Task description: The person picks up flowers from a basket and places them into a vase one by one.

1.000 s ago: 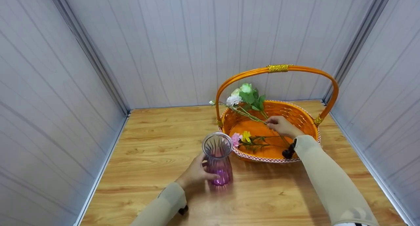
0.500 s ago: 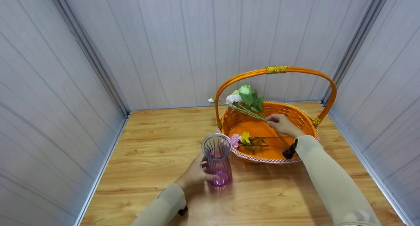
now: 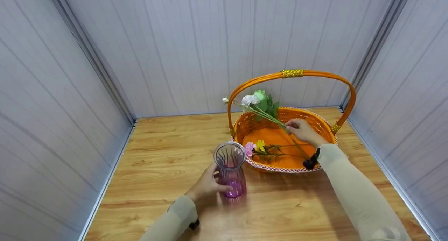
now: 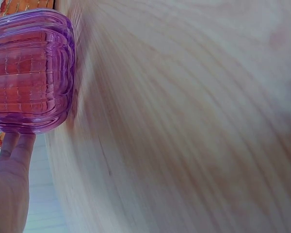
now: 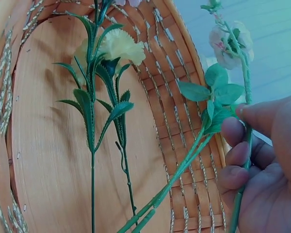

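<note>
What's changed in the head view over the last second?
The right hand has shifted slightly up and rightward in the picture against the basket, raising the white flower beside the green rose. Nothing was newly gripped or released. The left hand still holds the glass vase; the pink flower and yellow flower stayed put.

The left arm (image 3: 172,219) stretches in from 7 o'clock. The left hand (image 3: 205,185) makes a round curve, but how far its fingers (image 4: 22,151) go is hard to see. The right arm (image 3: 360,193) leans in from 4 o'clock. The right hand (image 3: 302,132) points to 10 o'clock, thumb (image 5: 254,112) and fingers curled in.
</note>
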### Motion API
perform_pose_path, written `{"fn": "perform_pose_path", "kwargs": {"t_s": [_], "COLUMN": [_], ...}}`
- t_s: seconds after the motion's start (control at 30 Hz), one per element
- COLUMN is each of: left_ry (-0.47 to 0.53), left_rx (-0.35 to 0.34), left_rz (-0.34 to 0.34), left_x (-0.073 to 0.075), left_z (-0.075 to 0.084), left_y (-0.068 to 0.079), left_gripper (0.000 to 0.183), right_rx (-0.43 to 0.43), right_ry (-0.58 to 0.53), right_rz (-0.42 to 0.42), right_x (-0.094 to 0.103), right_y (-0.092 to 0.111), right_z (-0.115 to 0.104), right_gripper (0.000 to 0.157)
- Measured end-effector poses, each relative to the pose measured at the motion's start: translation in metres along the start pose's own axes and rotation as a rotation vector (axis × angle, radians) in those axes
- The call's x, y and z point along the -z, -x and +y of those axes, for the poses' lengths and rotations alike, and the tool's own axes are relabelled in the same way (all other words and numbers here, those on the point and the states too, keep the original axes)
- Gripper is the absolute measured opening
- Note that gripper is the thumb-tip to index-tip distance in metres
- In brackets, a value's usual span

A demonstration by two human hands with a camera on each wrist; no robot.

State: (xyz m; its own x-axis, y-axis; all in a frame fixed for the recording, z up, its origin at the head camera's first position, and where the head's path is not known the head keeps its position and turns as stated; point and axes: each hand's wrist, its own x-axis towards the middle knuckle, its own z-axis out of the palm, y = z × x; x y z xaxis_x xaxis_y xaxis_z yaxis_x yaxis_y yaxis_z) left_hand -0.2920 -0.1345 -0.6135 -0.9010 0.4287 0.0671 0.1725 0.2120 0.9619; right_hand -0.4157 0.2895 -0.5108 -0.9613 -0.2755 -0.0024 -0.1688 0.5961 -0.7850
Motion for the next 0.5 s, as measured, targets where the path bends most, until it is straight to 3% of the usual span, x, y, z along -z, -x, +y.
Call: {"fn": "perform_pose_path", "kwargs": {"t_s": [0.5], "left_ry": [-0.022], "left_rx": [-0.005], "left_rz": [-0.002], "left_x": [0.001], "left_z": [-0.003], "left_y": [-0.002], "left_gripper": [0.109], "right_rx": [-0.129], "right_ry": [-0.193], "right_rz": [0.032], "right_x": [-0.001], "right_y": [0.009], "right_z": [-0.023], "right_gripper": [0.037]}}
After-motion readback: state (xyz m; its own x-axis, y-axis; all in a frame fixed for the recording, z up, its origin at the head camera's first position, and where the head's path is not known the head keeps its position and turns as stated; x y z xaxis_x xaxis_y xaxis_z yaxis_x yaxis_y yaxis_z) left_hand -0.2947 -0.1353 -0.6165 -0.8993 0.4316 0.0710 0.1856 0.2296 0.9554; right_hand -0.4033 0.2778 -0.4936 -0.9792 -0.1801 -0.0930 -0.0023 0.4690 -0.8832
